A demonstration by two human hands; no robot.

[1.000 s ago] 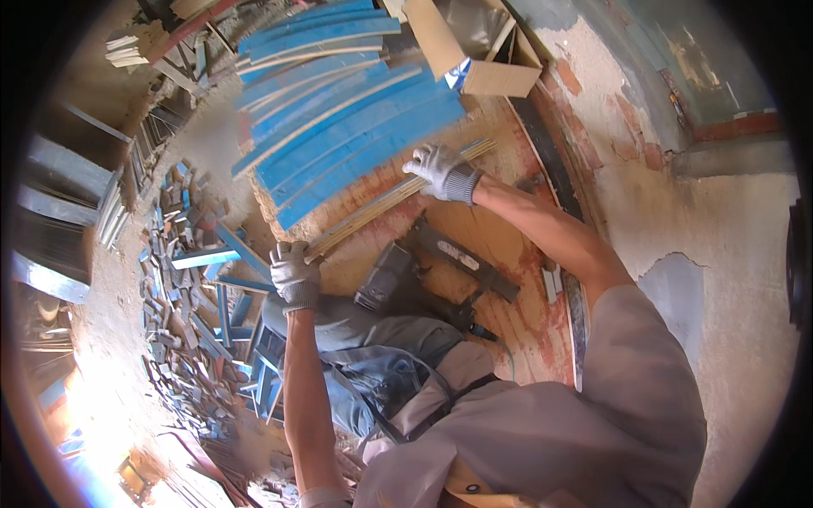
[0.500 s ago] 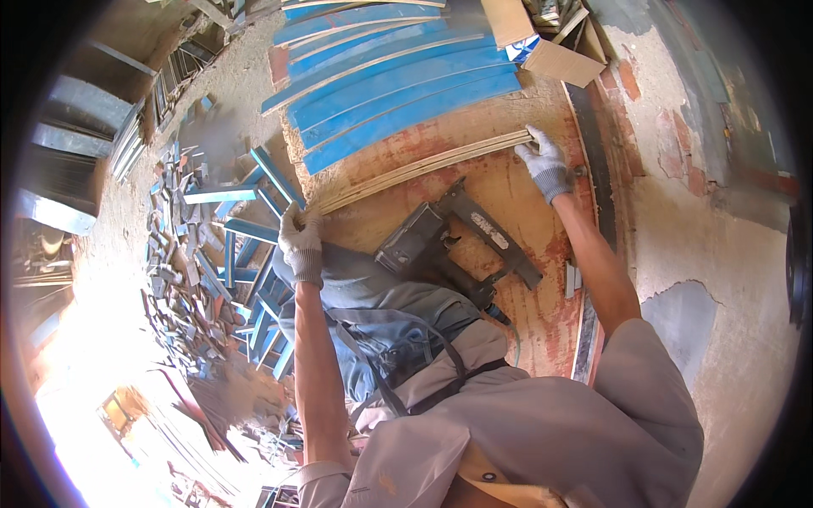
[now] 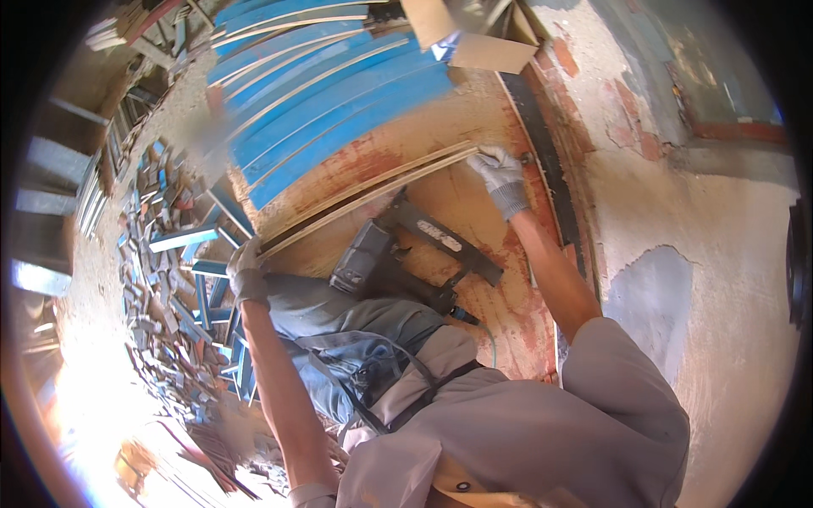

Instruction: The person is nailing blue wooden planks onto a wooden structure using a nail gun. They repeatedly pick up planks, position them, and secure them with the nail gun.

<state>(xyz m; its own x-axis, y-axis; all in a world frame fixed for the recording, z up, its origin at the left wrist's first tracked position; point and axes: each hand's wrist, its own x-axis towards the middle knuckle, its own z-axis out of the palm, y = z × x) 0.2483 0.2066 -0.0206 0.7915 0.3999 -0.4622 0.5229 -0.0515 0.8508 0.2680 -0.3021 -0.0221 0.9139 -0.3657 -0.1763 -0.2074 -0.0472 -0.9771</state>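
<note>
- Strips (image 3: 364, 190): we hold both ends over the desk (image 3: 474, 220), above the nailer (image 3: 398, 254).
- Left hand (image 3: 246, 269) and right hand (image 3: 500, 173): fingers clamped on the strips.
- Step: aligning them; next probably calls for laying them flat.

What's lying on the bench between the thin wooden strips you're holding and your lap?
A black nail gun lies on the worn bench top, between the wooden strips and the lap, in the head view.

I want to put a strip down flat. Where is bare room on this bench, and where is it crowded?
Bare board shows between the wooden strips and the nail gun, and right of the gun toward the right hand. Blue slats fill the top; scrap offcuts crowd beside the left hand.
</note>
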